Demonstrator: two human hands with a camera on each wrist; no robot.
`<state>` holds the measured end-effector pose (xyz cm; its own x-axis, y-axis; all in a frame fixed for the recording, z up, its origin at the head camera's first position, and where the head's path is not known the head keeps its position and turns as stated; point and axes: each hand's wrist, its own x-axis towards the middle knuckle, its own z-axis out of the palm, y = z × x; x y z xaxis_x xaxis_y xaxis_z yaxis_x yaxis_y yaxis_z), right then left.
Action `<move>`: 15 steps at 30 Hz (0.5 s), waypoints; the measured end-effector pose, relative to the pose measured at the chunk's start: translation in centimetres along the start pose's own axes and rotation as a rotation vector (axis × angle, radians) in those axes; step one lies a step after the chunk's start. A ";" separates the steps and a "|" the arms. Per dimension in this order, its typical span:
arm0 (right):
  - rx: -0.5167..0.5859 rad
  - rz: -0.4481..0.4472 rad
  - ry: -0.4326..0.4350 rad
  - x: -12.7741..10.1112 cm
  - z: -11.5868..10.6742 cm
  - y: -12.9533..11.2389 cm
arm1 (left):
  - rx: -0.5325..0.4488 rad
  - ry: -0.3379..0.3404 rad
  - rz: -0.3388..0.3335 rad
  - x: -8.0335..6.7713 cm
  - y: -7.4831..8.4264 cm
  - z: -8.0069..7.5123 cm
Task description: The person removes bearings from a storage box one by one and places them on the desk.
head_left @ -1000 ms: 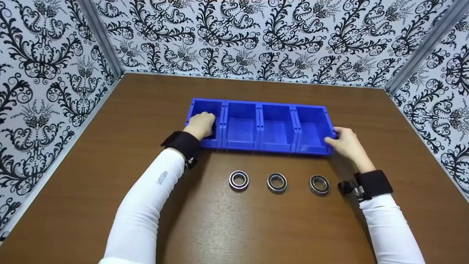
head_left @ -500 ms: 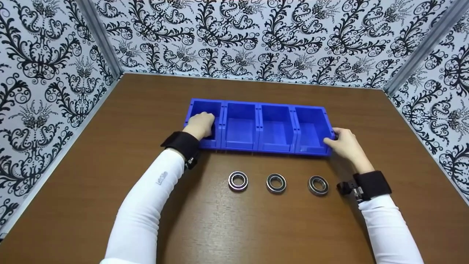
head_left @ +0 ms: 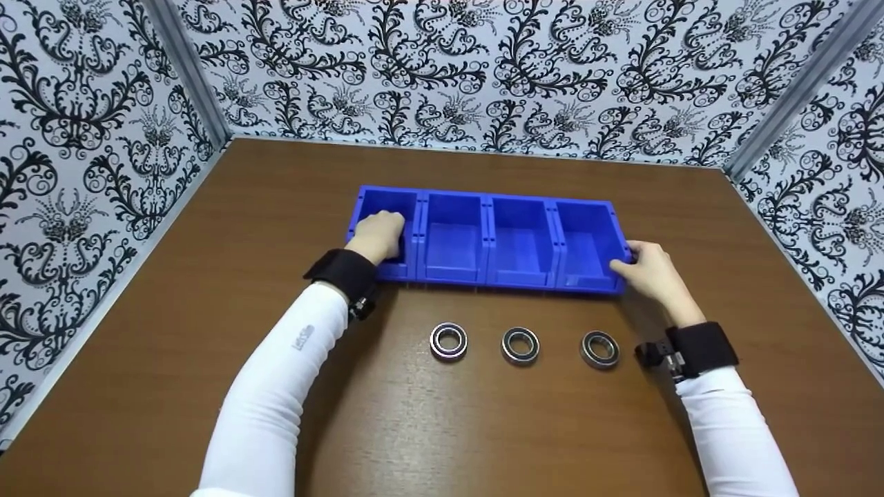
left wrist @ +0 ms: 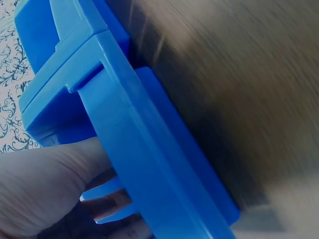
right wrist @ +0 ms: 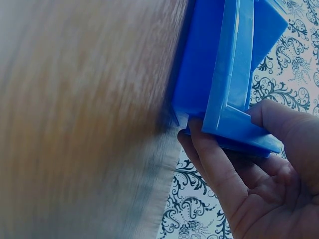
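Brown table (head_left: 207, 276): both hands (head_left: 378, 235) on blue bins (head_left: 487, 238)

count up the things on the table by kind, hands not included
blue bins joined in a row: 4
metal bearing rings: 3
total: 7

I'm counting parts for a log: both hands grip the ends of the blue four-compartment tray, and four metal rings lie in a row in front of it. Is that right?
Not quite. The head view shows three metal rings, not four. The rest holds: the left hand and right hand grip the ends of the blue four-compartment tray.
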<state>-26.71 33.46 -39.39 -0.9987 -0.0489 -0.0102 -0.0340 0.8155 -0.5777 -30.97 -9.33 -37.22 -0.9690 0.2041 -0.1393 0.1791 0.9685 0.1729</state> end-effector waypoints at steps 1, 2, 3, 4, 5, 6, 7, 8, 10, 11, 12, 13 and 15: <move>0.002 0.001 -0.001 0.0 0.0 0.0 | -0.002 -0.002 -0.002 0.0 0.0 0.0; 0.003 0.003 -0.003 0.0 0.0 0.0 | -0.004 -0.005 -0.005 0.0 0.0 0.0; 0.002 0.002 -0.006 0.0 0.0 -0.1 | -0.004 -0.006 -0.006 0.0 -0.1 0.0; 0.001 0.001 -0.008 0.0 0.0 -0.1 | -0.006 -0.007 -0.008 0.0 -0.1 0.0; 0.002 0.000 -0.010 0.0 0.0 -0.1 | -0.007 -0.008 -0.009 0.0 -0.2 0.0; 0.003 -0.002 -0.010 0.0 0.0 0.0 | -0.009 -0.005 -0.008 0.0 -0.2 0.0; 0.003 -0.002 -0.010 0.0 0.0 -0.1 | -0.010 -0.001 -0.006 0.0 -0.3 0.0; 0.001 -0.005 -0.010 0.0 0.0 0.0 | -0.010 0.003 -0.002 0.0 -0.3 0.0; -0.008 -0.007 -0.007 0.0 -0.1 0.1 | -0.013 0.009 0.004 0.0 -0.4 0.0; -0.011 -0.008 -0.005 0.0 -0.1 0.2 | -0.012 0.013 0.008 0.0 -0.4 -0.1; -0.015 -0.008 -0.003 0.0 -0.2 0.2 | -0.012 0.015 0.010 0.0 -0.3 -0.1; -0.019 -0.006 -0.001 0.0 -0.2 0.2 | -0.011 0.015 0.012 0.0 -0.3 -0.2; -0.022 -0.005 0.003 0.0 -0.1 0.2 | -0.009 0.015 0.013 -0.1 -0.2 -0.3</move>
<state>-26.74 33.71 -39.41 -0.9987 -0.0515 -0.0045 -0.0401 0.8279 -0.5594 -30.94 -9.64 -36.95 -0.9690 0.2145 -0.1227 0.1902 0.9644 0.1838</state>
